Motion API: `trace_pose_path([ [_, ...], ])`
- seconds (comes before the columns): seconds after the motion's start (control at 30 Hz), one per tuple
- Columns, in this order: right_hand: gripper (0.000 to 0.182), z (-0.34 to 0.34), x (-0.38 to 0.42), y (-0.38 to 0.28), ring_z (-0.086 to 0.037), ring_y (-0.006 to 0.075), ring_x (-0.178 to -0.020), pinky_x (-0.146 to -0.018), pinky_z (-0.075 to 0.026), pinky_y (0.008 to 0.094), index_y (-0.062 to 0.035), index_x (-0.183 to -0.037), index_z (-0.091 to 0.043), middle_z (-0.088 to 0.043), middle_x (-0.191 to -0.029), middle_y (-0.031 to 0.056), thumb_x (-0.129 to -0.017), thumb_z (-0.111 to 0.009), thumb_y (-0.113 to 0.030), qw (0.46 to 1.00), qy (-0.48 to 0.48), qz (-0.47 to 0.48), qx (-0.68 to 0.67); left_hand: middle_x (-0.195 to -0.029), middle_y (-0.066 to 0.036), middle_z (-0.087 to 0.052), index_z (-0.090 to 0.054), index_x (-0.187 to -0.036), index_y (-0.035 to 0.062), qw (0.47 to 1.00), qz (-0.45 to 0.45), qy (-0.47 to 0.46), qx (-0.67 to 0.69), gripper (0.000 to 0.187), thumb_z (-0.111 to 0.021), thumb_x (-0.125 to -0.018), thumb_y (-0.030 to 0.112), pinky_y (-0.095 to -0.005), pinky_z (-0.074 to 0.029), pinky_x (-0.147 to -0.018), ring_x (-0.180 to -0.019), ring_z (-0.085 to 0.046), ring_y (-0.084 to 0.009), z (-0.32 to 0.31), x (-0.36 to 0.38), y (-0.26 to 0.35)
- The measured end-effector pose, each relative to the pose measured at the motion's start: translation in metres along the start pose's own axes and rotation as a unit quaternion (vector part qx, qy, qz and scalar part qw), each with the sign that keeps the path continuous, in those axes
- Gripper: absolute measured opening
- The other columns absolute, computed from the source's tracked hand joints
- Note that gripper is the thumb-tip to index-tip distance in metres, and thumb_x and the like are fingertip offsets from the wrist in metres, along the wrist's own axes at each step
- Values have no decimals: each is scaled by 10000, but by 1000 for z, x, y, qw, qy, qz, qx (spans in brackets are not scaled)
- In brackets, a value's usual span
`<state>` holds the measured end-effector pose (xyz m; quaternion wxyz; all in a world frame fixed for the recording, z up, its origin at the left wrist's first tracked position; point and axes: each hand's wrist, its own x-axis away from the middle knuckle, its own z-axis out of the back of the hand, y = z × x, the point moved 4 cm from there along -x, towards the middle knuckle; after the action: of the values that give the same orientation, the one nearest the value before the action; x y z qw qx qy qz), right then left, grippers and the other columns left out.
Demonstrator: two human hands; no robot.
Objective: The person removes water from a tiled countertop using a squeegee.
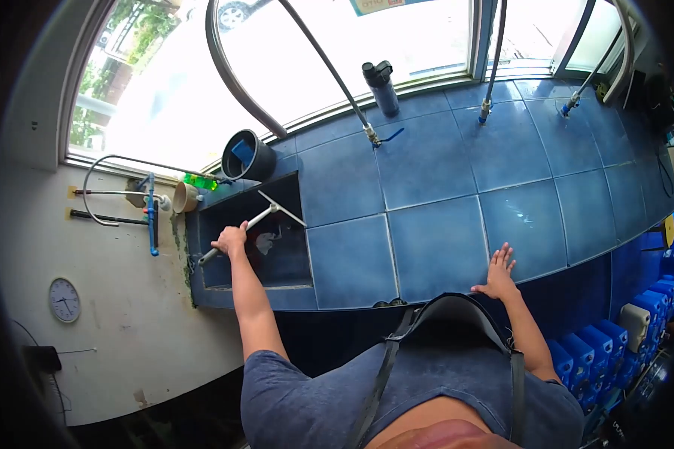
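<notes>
We see the left hand point(231, 238) wrapped around the handle of a white T-shaped tool point(260, 218), its crossbar at the sink point(290, 193), ahead and right of that hand; its depth we cannot tell. The right hand point(499, 277), empty with fingers spread, appears to rest at the near edge of the bench point(434, 239). Beyond the left hand stands a dark bucket point(262, 162): a forward swing, we judge, could knock it. A bottle point(386, 97) stands farther off, between the hands.

Head-worn view, facing forward and down, tiled counter point(434, 243) near
</notes>
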<state>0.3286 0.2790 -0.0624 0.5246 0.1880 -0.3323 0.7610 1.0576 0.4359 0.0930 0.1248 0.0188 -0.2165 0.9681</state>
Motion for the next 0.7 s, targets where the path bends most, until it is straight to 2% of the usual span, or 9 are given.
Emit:
trace_pose_path([
  [0.07, 1399, -1, 2, 3, 199, 545, -1375, -1103, -38, 670, 203, -1414, 21, 238, -1460, 399, -606, -836, -553, 1000, -21, -5, 12, -1117, -151, -683, -695, -1100, 51, 999, 20, -5, 38, 852, -457, -780, 803, -555, -310, -1039, -1058, -646, -329, -4, 24, -22],
  [0.13, 1408, -3, 0, 5, 204, 553, -1368, -1101, -37, 673, 202, -1414, 22, 243, -1454, 403, -599, -835, -563, 999, -31, -3, 10, -1010, -163, -705, -735, -993, 63, 988, 40, -31, 144, 848, -413, -788, 821, -511, -408, -960, -1002, -658, -348, -41, 45, -33],
  [0.2, 1418, -2, -2, 7, 209, 562, -1362, -1098, -35, 677, 200, -1415, 23, 249, -1448, 408, -593, -834, -574, 999, -41, -5, 8, -892, -168, -708, -758, -863, 80, 966, -62, -99, 231, 837, -387, -795, 827, -461, -473, -860, -947, -662, -354, -86, 79, -14],
  [0.23, 1427, 0, -3, 5, 211, 564, -1359, -1099, -34, 675, 200, -1415, 23, 248, -1445, 413, -587, -831, -587, 998, -53, -9, 16, -825, -167, -699, -760, -772, 94, 953, -59, -96, 280, 810, -398, -798, 818, -433, -491, -803, -907, -665, -337, -86, 122, 7],
  [0.33, 1450, -3, -7, 11, 213, 570, -1354, -1098, -38, 676, 202, -1413, 23, 244, -1442, 419, -570, -825, -619, 997, -67, -11, 23, -764, -129, -687, -750, -801, 75, 928, -108, -163, 316, 759, -475, -797, 782, -404, -484, -756, -808, -666, -299, -139, 207, 78],
  [0.4, 1457, -4, -8, 12, 215, 583, -1345, -1091, -43, 686, 205, -1411, 29, 244, -1437, 427, -567, -827, -619, 998, -64, -3, 28, -635, -84, -601, -731, -822, 31, 836, -164, -265, 451, 558, -621, -859, 577, -308, -442, -633, -637, -573, -165, -127, 283, 141],
  [0.43, 1457, -6, -11, 15, 215, 583, -1345, -1091, -43, 686, 205, -1411, 29, 244, -1437, 427, -567, -827, -619, 998, -59, -9, 27, -652, -63, -590, -707, -883, 13, 789, -219, -316, 479, 466, -655, -874, 476, -298, -434, -625, -649, -545, -136, -126, 313, 173],
  [0.57, 1454, -15, -15, 23, 217, 599, -1334, -1081, -42, 699, 204, -1410, 38, 248, -1426, 438, -572, -831, -605, 997, -67, 13, 21, -829, -145, -652, -623, -1118, 38, 712, -427, -310, 464, 347, -632, -899, 307, -373, -477, -710, -768, -629, -263, -82, 406, 280],
  [0.7, 1412, -5, -9, 26, 215, 571, -1352, -1095, -36, 681, 181, -1425, 42, 259, -1443, 408, -609, -822, -581, 997, -75, 25, 7, -840, -142, -647, -585, -1202, 41, 687, -504, -265, 451, 348, -628, -904, 215, -348, -476, -733, -767, -610, -239, -30, 445, 343],
])
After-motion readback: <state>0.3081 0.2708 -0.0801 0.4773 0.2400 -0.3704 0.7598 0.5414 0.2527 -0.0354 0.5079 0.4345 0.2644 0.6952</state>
